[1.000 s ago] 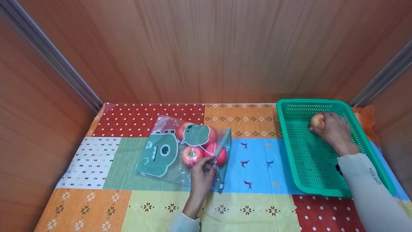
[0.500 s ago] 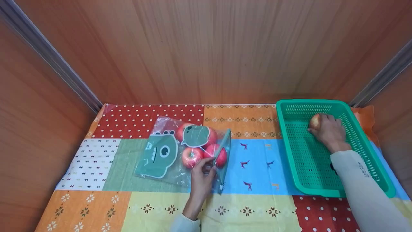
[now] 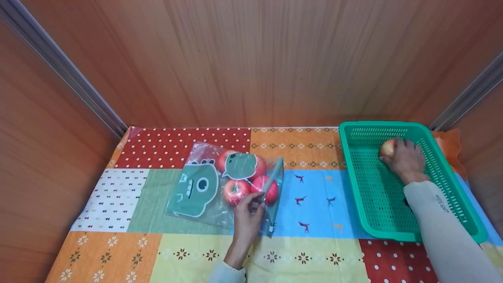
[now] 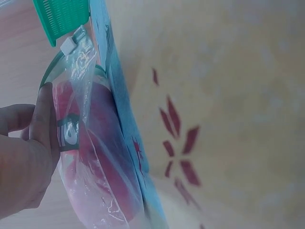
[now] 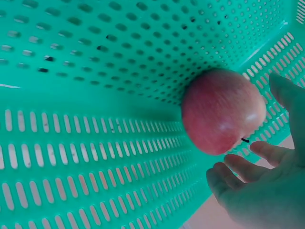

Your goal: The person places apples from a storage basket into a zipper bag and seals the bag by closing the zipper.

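Green plastic, the basket [image 3: 393, 236], with something orange [image 3: 448, 147] just right of it! Inside, at its far end, the apple [image 3: 387, 148] sits, stem towards the right hand [image 3: 406, 159], fingers parted; touching, I can't tell. Left of the basket, the left hand [image 3: 248, 214] pinches the bag [image 3: 212, 188], zip edge [image 3: 272, 181] facing the basket, roughly along its long axis.

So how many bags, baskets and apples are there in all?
Bag: 1
Basket: 1
Apples: 5 visible, 4 bagged and 1 loose
Total: 7
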A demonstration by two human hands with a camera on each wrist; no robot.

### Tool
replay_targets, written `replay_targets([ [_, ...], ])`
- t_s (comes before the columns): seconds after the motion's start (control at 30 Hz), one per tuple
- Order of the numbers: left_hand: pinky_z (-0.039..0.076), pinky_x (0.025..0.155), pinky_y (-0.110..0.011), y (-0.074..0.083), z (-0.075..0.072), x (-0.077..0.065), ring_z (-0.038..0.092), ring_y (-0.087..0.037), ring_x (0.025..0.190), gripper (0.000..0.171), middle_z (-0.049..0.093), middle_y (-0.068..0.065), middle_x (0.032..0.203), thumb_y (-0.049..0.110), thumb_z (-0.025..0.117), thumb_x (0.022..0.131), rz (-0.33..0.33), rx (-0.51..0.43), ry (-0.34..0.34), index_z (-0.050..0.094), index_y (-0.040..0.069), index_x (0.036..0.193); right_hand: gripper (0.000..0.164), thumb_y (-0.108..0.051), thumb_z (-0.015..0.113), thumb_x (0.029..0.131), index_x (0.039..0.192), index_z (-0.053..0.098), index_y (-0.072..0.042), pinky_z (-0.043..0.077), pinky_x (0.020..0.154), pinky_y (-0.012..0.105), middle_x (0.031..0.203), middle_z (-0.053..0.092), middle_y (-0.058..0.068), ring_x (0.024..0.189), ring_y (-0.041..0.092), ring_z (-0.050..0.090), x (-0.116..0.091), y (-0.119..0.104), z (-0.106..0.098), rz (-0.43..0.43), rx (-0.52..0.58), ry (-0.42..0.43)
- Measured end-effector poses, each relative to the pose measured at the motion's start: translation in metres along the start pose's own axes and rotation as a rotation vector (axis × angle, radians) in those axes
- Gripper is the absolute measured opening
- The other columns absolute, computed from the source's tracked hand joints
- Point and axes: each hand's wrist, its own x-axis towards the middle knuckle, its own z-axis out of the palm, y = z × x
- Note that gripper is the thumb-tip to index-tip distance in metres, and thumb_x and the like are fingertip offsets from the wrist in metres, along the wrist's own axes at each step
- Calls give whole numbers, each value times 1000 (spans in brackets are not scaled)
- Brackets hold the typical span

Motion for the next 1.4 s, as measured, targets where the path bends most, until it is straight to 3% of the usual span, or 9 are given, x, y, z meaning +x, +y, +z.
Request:
replay_targets([
  [0.5, 61, 80, -25, 3, 4, 1, 66, -18, 91, 34, 70, -7, 109, -3, 74, 93, 16, 7, -7, 72, 8, 126, 62, -16, 61, 104, 151, 32, 11, 26, 106, 78, 135, 34, 51, 124, 67, 29, 1, 10, -1, 38, 45, 6],
  [0.77, 59, 78, -23, 3, 2, 0, 65, -17, 90, 33, 69, -6, 109, -3, 74, 94, 10, -7, -6, 72, 8, 125, 65, -18, 66, 101, 150, 33, 10, 26, 105, 79, 131, 38, 49, 119, 65, 33, -4, 6, -4, 14, 16, -34],
  [1.07, 60, 80, -24, 0, 1, 0, 65, -18, 91, 34, 69, -7, 109, -4, 74, 94, 8, -10, -5, 72, 8, 125, 60, -16, 74, 95, 142, 47, 9, 34, 97, 80, 125, 54, 45, 109, 64, 46, -8, 4, -7, -61, -38, -31],
  [1.4, 60, 80, -23, 1, 1, 0, 67, -18, 90, 33, 69, -8, 108, -4, 74, 93, 10, -15, -3, 72, 7, 125, 57, -14, 80, 89, 136, 57, 8, 39, 92, 77, 120, 60, 42, 103, 60, 51, -9, 0, -7, -89, -48, -51],
])
